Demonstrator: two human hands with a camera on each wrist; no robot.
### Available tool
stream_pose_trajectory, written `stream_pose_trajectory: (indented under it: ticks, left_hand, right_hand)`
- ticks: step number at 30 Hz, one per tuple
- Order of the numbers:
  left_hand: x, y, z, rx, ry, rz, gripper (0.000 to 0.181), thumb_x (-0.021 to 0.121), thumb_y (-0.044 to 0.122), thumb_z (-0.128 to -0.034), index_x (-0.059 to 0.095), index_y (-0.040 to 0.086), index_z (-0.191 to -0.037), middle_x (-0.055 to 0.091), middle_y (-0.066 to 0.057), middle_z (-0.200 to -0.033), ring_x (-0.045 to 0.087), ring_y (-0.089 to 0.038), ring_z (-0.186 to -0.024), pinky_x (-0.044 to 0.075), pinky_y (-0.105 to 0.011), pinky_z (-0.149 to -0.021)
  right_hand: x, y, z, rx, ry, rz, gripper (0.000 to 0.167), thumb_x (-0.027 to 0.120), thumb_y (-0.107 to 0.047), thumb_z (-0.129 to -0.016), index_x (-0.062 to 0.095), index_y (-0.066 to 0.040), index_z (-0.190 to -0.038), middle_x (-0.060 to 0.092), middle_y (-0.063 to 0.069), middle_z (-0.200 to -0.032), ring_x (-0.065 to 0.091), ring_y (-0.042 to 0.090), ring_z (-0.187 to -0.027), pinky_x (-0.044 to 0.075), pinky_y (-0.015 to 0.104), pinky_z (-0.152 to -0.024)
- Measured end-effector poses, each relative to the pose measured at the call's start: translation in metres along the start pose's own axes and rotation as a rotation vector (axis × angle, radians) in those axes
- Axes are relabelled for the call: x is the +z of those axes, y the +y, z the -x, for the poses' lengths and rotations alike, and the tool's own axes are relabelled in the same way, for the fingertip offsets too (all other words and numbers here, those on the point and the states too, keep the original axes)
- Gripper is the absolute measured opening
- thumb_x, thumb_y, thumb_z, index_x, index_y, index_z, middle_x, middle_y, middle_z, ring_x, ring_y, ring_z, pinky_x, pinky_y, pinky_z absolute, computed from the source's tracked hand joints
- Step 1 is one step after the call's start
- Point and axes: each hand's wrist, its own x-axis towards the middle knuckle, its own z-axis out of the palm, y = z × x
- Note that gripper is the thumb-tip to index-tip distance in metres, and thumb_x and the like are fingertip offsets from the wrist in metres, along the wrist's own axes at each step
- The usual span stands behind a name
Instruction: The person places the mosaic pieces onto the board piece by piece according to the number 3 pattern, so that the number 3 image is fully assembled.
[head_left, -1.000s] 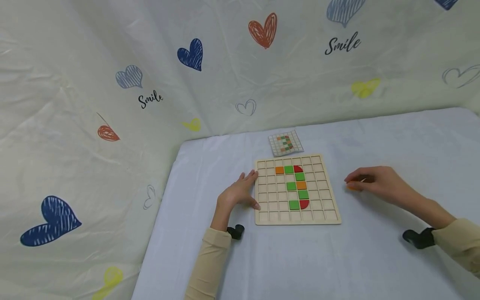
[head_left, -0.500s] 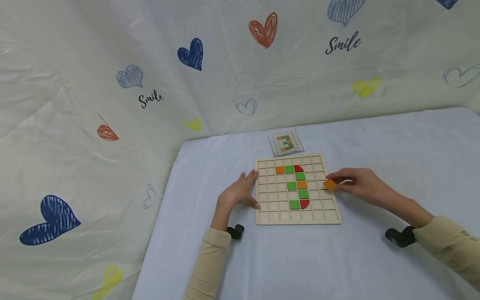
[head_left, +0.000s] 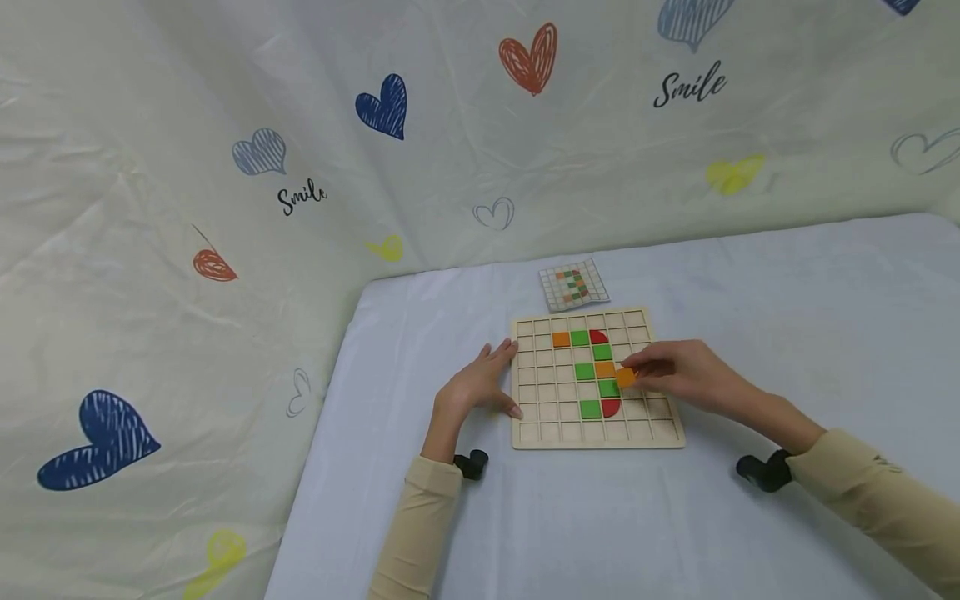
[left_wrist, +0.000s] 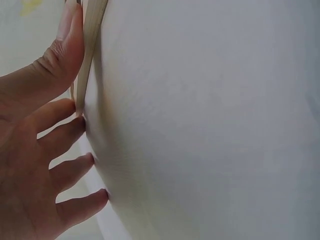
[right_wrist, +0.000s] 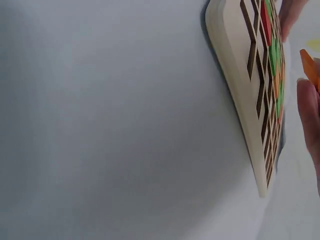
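Observation:
A wooden grid board (head_left: pixel 543 432) lies on the table with green, orange and red tiles set in some of its squares. My right hand (head_left: pixel 686 372) pinches an orange square tile (head_left: pixel 626 377) between thumb and fingertips, over the board just right of the coloured tiles. The right wrist view shows that orange tile (right_wrist: pixel 310 67) raised above the board's surface. My left hand (head_left: pixel 478 387) rests at the board's left edge, fingers spread. In the left wrist view its thumb (left_wrist: pixel 70 50) lies on the board's rim and the fingertips touch the board's side and the cloth.
A small pattern card (head_left: pixel 573 285) with a printed grid lies behind the board. White cloth (head_left: pixel 600 525) covers the table. A light curtain (head_left: pixel 450 125) printed with hearts hangs at the back and left. Black wrist devices (head_left: pixel 765 472) sit under the sleeves.
My right hand has moved left with the orange tile, from the cloth beside the board to above its coloured squares. My left hand has stayed at the board's edge.

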Motion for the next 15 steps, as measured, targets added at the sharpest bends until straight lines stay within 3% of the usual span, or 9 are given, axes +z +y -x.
stream_pose_trajectory:
  ticks: [7,15]
  left_hand:
    - [0.001,0.002,-0.001,-0.026,-0.016,-0.04,0.117,0.093,0.026,-0.0762,0.019,0.024,-0.167,0.01,0.01,-0.173,0.005,-0.023,-0.162,0.024,-0.054,-0.126]
    - [0.0,0.002,0.001,-0.015,-0.01,-0.029,0.118,0.093,0.025,-0.0747,0.02,0.023,-0.167,0.012,0.008,-0.174,0.005,-0.025,-0.162,0.025,-0.055,-0.126]
  right_hand:
    - [0.011,-0.011,-0.006,-0.029,-0.044,0.01,0.027,0.083,-0.013,-0.085,0.078,-0.003,-0.11,0.076,0.001,-0.098,0.064,0.012,-0.084,0.055,0.02,-0.073]
    - [0.028,-0.023,-0.017,-0.077,-0.087,0.039,0.021,0.085,-0.014,-0.083,0.078,-0.006,-0.102,0.075,-0.003,-0.091,0.065,0.011,-0.082,0.057,0.025,-0.074]
